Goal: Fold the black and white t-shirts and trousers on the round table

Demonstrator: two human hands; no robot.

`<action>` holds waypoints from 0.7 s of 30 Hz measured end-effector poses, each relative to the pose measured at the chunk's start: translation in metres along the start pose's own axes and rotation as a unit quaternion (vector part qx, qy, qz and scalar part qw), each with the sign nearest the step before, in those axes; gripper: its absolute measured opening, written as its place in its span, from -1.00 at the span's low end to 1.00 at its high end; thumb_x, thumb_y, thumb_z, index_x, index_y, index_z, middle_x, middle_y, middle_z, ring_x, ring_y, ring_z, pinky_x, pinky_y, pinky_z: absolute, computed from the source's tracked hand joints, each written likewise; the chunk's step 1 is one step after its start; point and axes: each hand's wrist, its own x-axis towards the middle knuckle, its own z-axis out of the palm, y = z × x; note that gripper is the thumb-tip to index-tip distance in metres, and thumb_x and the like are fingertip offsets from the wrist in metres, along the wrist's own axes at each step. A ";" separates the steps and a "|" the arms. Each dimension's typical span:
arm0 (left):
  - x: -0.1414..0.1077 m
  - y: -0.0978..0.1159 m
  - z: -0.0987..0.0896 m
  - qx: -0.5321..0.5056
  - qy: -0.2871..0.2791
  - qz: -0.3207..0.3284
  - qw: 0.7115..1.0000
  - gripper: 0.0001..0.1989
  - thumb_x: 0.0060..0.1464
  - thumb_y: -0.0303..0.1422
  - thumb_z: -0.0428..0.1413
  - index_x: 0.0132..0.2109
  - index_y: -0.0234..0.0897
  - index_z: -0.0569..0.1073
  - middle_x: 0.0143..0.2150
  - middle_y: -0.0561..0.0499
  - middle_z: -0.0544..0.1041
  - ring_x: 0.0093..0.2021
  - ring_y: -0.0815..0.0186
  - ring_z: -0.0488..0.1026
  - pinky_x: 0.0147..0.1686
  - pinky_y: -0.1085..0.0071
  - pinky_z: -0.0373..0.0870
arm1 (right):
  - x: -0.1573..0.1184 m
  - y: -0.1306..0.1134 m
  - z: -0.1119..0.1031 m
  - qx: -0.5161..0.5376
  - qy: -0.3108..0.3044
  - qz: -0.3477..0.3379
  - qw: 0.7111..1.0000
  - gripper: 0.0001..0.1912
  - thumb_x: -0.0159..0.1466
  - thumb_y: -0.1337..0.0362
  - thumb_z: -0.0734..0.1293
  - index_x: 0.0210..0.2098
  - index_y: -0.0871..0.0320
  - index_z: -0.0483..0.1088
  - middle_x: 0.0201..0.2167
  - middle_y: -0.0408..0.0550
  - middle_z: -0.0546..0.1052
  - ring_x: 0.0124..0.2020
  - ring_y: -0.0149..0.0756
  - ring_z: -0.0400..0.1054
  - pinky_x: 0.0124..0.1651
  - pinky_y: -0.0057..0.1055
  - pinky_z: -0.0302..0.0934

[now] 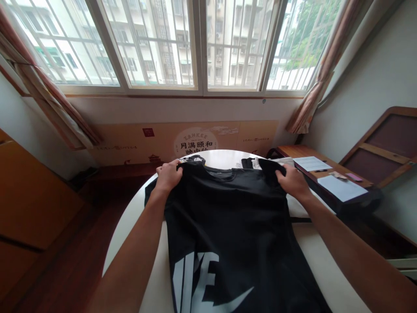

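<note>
T-shirt, black with a large white print on its front, lies spread across a round white table, its front facing up and its lower end running out of view toward the person. Both hands are at the neck end: the left hand has its fingers closed on the cloth at the shoulder beside the collar, and the right hand grips the opposite shoulder the same way, so that the collar edge is lifted slightly off the table. No fold shows in the body so far, and one sleeve lies out flat to the left. Beyond the shirt, other garments lie at the far edge of the table, partly hidden behind it. Papers rest on a wooden desk to the right.
</note>
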 end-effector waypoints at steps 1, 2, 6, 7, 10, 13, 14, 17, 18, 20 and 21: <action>0.007 0.000 -0.005 -0.023 0.009 0.013 1.000 -0.65 0.29 -0.26 0.01 0.10 -0.19 0.55 0.00 -0.19 0.66 0.09 -0.06 0.54 0.15 0.07 0.34 | 0.006 0.011 -0.005 0.017 0.036 0.037 0.999 -0.68 0.36 0.13 0.24 -0.11 0.18 0.53 -0.23 0.21 0.63 -0.20 0.05 0.51 -0.19 -0.21 0.27; 0.015 0.001 -0.010 -0.045 0.008 0.027 0.999 -0.67 0.29 -0.28 0.00 0.08 -0.18 0.55 -0.01 -0.17 0.66 0.06 -0.01 0.56 0.12 0.14 0.36 | 0.013 0.022 -0.009 0.026 0.062 0.072 0.995 -0.66 0.35 0.11 0.24 -0.13 0.20 0.53 -0.23 0.24 0.62 -0.20 0.06 0.51 -0.20 -0.20 0.27; 0.050 0.020 -0.022 -0.034 0.020 0.054 0.998 -0.68 0.32 -0.28 0.00 0.08 -0.19 0.56 0.05 -0.20 0.61 0.12 -0.03 0.49 0.14 0.13 0.33 | 0.036 0.059 -0.013 0.031 0.063 0.162 0.984 -0.64 0.32 0.11 0.24 -0.21 0.26 0.55 -0.29 0.27 0.60 -0.27 0.05 0.48 -0.23 -0.17 0.28; 0.055 0.029 -0.022 -0.010 0.038 0.050 0.998 -0.67 0.34 -0.28 -0.01 0.08 -0.23 0.56 0.09 -0.24 0.58 0.16 -0.08 0.45 0.17 0.08 0.29 | 0.039 0.063 -0.011 0.030 0.050 0.169 0.984 -0.63 0.32 0.12 0.24 -0.20 0.27 0.55 -0.29 0.28 0.60 -0.26 0.05 0.48 -0.22 -0.16 0.29; 0.043 0.061 -0.015 0.046 0.077 0.047 0.995 -0.63 0.35 -0.29 -0.02 0.13 -0.39 0.51 0.18 -0.38 0.46 0.24 -0.18 0.32 0.21 0.00 0.21 | 0.040 0.060 0.001 0.025 0.021 0.179 0.983 -0.54 0.29 0.14 0.30 -0.03 0.42 0.52 -0.19 0.43 0.60 -0.13 0.17 0.50 -0.11 -0.07 0.34; -0.014 0.088 -0.009 0.035 0.011 0.141 0.989 -0.61 0.34 -0.27 0.02 0.17 -0.42 0.47 0.17 -0.39 0.43 0.22 -0.15 0.33 0.22 0.00 0.20 | 0.021 0.040 0.010 -0.007 0.067 0.122 0.990 -0.27 0.25 0.11 0.39 0.23 0.56 0.32 0.07 0.64 0.49 0.14 0.40 0.39 0.09 0.15 0.31; -0.042 0.093 -0.009 0.015 -0.037 0.203 0.978 -0.64 0.34 -0.27 0.04 0.14 -0.38 0.49 0.16 -0.36 0.44 0.20 -0.12 0.35 0.21 0.01 0.23 | 0.009 0.030 0.011 -0.015 0.088 0.069 0.994 -0.22 0.26 0.10 0.39 0.30 0.53 0.26 0.15 0.65 0.44 0.22 0.44 0.32 0.15 0.22 0.27; -0.134 0.091 -0.025 -0.080 -0.168 0.327 0.927 -0.75 0.32 -0.26 0.12 0.08 -0.19 0.50 0.12 -0.18 0.49 0.13 0.02 0.42 0.18 0.08 0.30 | -0.042 -0.002 0.004 0.014 0.056 -0.144 0.988 -0.34 0.36 0.09 0.32 0.34 0.33 0.28 0.28 0.45 0.40 0.38 0.33 0.18 0.34 0.29 0.14; -0.164 0.086 -0.033 -0.107 -0.185 0.333 0.918 -0.80 0.32 -0.30 0.12 0.05 -0.16 0.49 0.10 -0.12 0.50 0.10 0.07 0.44 0.16 0.10 0.33 | -0.063 -0.014 0.000 0.033 0.004 -0.200 0.979 -0.41 0.41 0.08 0.29 0.33 0.26 0.32 0.30 0.36 0.42 0.42 0.26 0.16 0.38 0.26 0.11; -0.215 0.068 -0.046 -0.146 -0.200 0.334 0.910 -0.78 0.25 -0.40 0.18 0.03 -0.12 0.47 0.05 -0.04 0.51 0.03 0.15 0.47 0.12 0.20 0.37 | -0.107 -0.035 -0.010 0.066 -0.138 -0.286 0.946 -0.45 0.45 0.07 0.28 0.36 0.12 0.33 0.40 0.17 0.35 0.48 0.11 0.09 0.47 0.17 0.02; -0.237 0.058 -0.049 -0.151 -0.190 0.330 0.912 -0.74 0.21 -0.45 0.21 0.03 -0.11 0.46 0.02 -0.01 0.52 -0.01 0.17 0.48 0.09 0.24 0.39 | -0.127 -0.045 -0.015 0.074 -0.193 -0.307 0.929 -0.45 0.46 0.06 0.27 0.39 0.05 0.30 0.46 0.09 0.27 0.51 0.07 0.04 0.51 0.18 -0.06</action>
